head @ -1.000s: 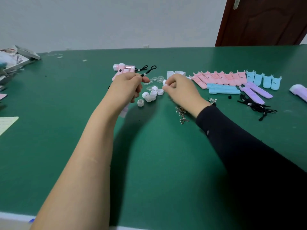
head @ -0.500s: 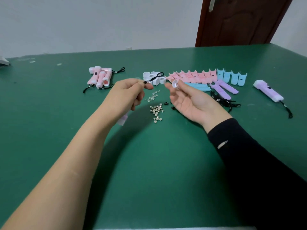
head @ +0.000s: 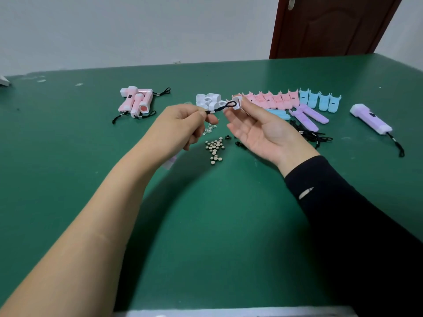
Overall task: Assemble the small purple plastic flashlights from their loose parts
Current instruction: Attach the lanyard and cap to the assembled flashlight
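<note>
Mid-frame: our L hand (head: 183, 124) pinches lanyard (head: 225, 106), R hand (head: 258, 131) pinches white cap (head: 238, 104); we should pull loop taut, thread slowly.

Table top (head: 206, 225): green, matt
Button cells (head: 214, 147): bright metal, shiny
Purple flashlight (head: 370, 120): smooth plastic, slight sheen
Pink shells (head: 272, 99): moulded plastic, smooth
White cap (head: 238, 104): smooth plastic
Cord loop (head: 225, 107): black woven cloth
Door (head: 325, 26): dark wood, glossy
</note>
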A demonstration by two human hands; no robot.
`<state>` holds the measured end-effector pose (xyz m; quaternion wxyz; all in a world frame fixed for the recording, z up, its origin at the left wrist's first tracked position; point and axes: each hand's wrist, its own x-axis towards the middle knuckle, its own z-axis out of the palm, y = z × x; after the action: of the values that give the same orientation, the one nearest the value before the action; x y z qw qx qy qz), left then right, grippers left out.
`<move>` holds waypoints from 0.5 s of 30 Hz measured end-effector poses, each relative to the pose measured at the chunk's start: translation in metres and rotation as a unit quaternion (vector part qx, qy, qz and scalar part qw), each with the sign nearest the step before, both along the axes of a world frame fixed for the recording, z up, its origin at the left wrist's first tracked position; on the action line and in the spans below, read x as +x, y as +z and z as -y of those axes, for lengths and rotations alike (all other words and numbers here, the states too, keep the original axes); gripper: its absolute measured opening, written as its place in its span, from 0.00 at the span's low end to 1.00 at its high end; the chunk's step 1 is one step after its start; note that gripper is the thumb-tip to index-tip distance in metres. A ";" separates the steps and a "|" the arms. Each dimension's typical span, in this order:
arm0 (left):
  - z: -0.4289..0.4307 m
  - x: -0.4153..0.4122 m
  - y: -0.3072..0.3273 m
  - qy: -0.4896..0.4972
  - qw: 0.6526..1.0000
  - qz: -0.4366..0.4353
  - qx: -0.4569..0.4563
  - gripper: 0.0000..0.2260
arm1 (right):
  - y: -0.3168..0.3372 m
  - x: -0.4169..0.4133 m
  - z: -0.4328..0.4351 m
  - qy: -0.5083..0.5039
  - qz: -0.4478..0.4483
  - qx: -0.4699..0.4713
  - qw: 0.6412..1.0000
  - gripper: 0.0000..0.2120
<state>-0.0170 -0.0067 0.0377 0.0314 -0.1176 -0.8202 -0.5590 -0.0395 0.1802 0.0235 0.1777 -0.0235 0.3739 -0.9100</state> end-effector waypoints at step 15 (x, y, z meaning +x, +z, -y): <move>-0.005 0.005 0.002 0.009 1.000 -0.012 -0.011 0.13 | 0.004 0.009 0.013 0.019 -0.037 0.134 0.990 0.06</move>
<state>-0.0124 -0.0016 0.0392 0.0445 -0.1170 -0.8267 -0.5486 -0.0302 0.1671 0.0279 0.1829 -0.0402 0.4983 -0.8466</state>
